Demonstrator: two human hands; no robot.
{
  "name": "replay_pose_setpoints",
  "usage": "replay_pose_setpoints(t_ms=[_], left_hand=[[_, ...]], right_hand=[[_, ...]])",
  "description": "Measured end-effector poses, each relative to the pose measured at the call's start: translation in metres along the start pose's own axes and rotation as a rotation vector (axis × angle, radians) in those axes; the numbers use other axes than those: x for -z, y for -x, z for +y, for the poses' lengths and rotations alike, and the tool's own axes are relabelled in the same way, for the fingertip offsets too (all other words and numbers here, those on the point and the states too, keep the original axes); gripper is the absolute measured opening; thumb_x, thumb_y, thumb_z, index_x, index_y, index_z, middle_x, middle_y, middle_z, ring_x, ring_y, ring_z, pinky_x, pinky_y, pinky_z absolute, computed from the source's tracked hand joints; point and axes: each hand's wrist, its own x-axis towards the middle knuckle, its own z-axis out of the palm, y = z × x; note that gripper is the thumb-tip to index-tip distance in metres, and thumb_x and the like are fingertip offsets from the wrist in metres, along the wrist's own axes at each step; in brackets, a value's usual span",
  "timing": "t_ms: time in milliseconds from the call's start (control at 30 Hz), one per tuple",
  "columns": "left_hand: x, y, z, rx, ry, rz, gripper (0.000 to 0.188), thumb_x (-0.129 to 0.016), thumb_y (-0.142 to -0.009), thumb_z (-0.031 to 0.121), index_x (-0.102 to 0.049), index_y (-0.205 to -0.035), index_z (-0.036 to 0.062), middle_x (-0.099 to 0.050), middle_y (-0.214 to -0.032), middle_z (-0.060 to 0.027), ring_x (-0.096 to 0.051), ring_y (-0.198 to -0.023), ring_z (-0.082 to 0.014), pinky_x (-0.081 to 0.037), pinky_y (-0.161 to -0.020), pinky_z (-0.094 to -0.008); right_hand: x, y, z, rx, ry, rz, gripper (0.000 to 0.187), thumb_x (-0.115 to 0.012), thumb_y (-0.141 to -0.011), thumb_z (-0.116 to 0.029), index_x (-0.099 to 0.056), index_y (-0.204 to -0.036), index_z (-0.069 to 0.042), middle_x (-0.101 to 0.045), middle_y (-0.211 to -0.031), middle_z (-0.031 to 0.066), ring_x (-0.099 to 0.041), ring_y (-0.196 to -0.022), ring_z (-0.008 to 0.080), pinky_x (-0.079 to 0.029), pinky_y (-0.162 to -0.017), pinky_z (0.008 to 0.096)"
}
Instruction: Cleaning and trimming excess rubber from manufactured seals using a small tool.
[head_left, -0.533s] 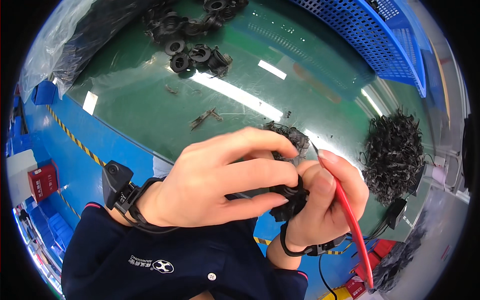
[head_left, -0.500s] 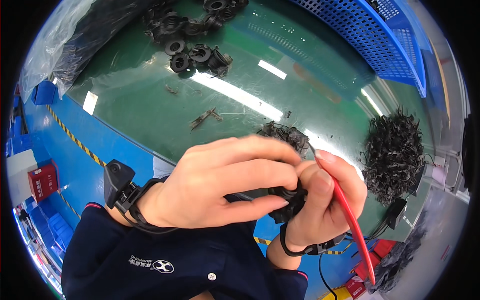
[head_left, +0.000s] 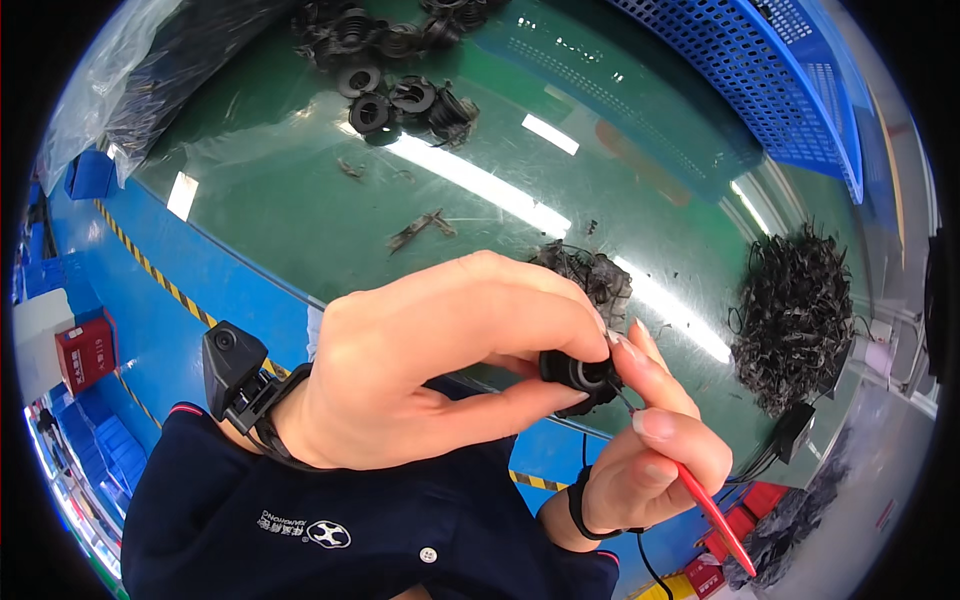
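My left hand point(head_left: 440, 350) is closed on a small black ribbed rubber part point(head_left: 578, 370), pinched between thumb and fingers, with its round opening turned to the right. My right hand point(head_left: 665, 440) grips a slim red-handled tool point(head_left: 715, 515), whose thin metal tip meets the rim of that opening. What shape the tip has is too small to tell. Fingers of my right hand also touch the part's right side. Just beyond my hands, a heap of black rubber scraps point(head_left: 600, 280) lies on the green table point(head_left: 300, 220).
Several black ribbed rubber parts point(head_left: 412, 95) lie at the far left. A large pile of black trimmings point(head_left: 795, 315) sits at the right, below blue perforated baskets point(head_left: 740, 70). Clear plastic sheeting point(head_left: 110, 70) hangs over the far left corner. A few loose scraps point(head_left: 420, 230) dot the table.
The rubber part has turned so its round opening shows. My right hand has moved slightly down, with the tool's tip now lower, at the opening. My left fingers have drawn together around the part.
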Motion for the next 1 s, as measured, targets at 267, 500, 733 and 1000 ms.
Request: replay_pose_setpoints(t_ms=[267, 500, 733, 1000], left_hand=[[0.0, 0.002, -0.003, -0.054, -0.033, -0.01, 0.031, -0.07, -0.058, -0.009, -0.057, -0.086, -0.0036, -0.057, -0.088, -0.0176, -0.06, -0.075, -0.0183, -0.052, -0.059, -0.0232], [-0.007, 0.002, -0.004, 0.04, 0.127, 0.077, 0.031, -0.067, -0.059, -0.011, -0.056, -0.086, -0.0024, -0.053, -0.092, -0.0159, -0.058, -0.075, -0.0164, -0.052, -0.059, -0.0201], [-0.004, 0.002, -0.009, -0.013, -0.136, -0.032, 0.028, -0.067, -0.06, -0.005, -0.057, -0.086, -0.0003, -0.046, -0.103, -0.0182, -0.058, -0.077, -0.02, -0.048, -0.066, -0.0279], [-0.001, 0.001, -0.006, 0.082, -0.172, -0.043, 0.027, -0.075, -0.056, 0.006, -0.057, -0.076, 0.0043, -0.046, -0.102, -0.0148, -0.052, -0.079, -0.0168, -0.044, -0.07, -0.0271]], right_hand=[[-0.004, -0.001, -0.013, 0.188, 0.409, -0.054, 0.023, -0.061, -0.07, -0.005, -0.053, -0.091, -0.001, -0.059, -0.091, 0.0208, -0.06, -0.086, 0.032, -0.045, -0.08, 0.0472], [-0.01, -0.006, -0.005, -0.132, -0.066, 0.207, 0.024, -0.037, -0.09, -0.025, -0.041, -0.094, -0.002, -0.056, -0.08, 0.0229, -0.059, -0.076, 0.0331, -0.046, -0.078, 0.0474], [-0.009, -0.005, -0.002, -0.062, 0.062, 0.211, 0.025, -0.036, -0.09, -0.026, -0.04, -0.094, -0.002, -0.056, -0.077, 0.0246, -0.059, -0.072, 0.0326, -0.046, -0.076, 0.0447], [-0.012, -0.01, -0.002, -0.182, -0.099, 0.2, 0.016, -0.051, -0.081, -0.01, -0.055, -0.086, 0.004, -0.059, -0.089, 0.0244, -0.058, -0.088, 0.0343, -0.043, -0.082, 0.0413]])
